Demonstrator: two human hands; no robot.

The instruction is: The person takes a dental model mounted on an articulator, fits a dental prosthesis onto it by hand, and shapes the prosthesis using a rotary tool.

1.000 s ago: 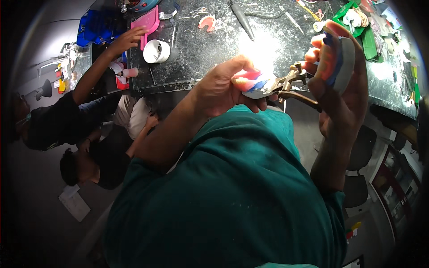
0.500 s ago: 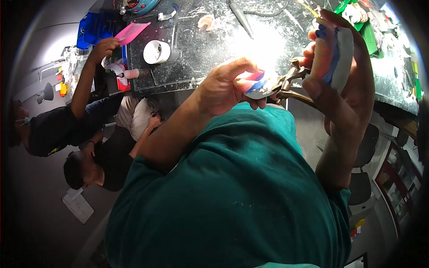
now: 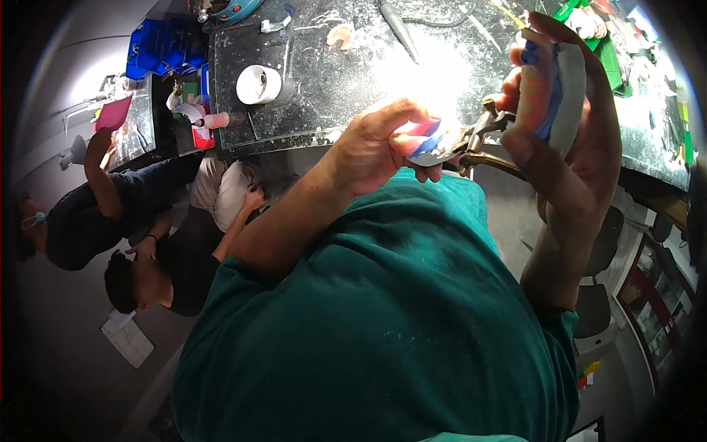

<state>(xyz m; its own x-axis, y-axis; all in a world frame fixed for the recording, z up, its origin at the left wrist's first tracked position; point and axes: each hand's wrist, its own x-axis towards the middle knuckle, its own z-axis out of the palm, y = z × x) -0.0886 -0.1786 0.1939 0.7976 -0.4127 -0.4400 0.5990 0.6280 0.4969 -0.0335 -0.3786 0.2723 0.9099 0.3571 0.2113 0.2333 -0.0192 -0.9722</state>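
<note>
Dental cast [image 3: 565, 107] sits in right hand [image 3: 583, 153] (thumb lowermost).

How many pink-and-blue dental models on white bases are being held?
2. One pink-and-blue dental model is in the left hand, a second model in the right hand, a brownish metal hinge between them. Fingers partly cover both.

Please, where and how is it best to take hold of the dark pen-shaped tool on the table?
Probably grip the pen-shaped tool by its thick body, coming from above, thumb and fingers on its long sides: it lies on the table, with its thin tip pointing toward the near edge.
</note>
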